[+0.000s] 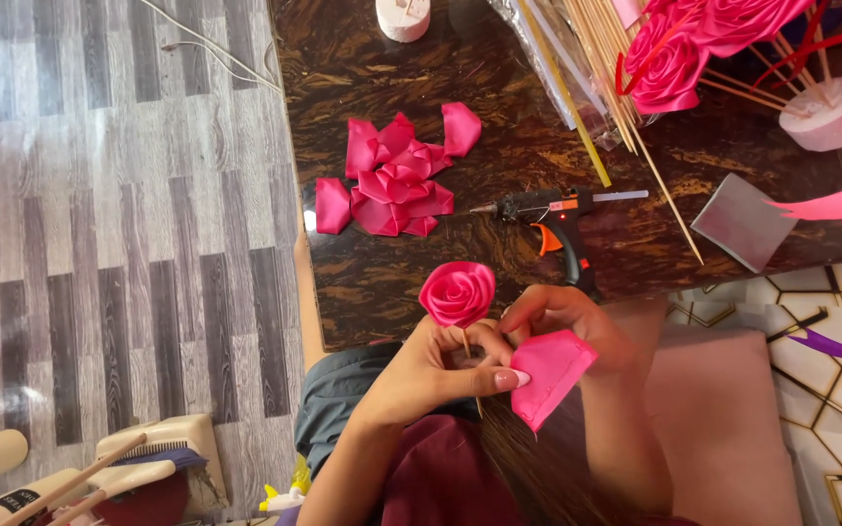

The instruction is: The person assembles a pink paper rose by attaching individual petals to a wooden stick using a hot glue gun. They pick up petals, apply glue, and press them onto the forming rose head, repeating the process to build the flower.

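A pink ribbon rose [457, 292] sits on top of a thin wooden stick [467, 343]. My left hand [421, 375] pinches the stick just below the flower and holds it upright over the near edge of the dark marbled table [343, 78]. My right hand [562, 314] holds a folded pink ribbon petal [550, 378] right beside the stick, lower than the rose. My left thumb tip touches the petal's edge.
A pile of folded pink petals [392, 175] lies on the table, with a black glue gun [548, 219] to its right. Bamboo skewers [616, 68], finished roses [694, 39] in a white foam base [830, 112] and a grey square pad [743, 222] lie at the right.
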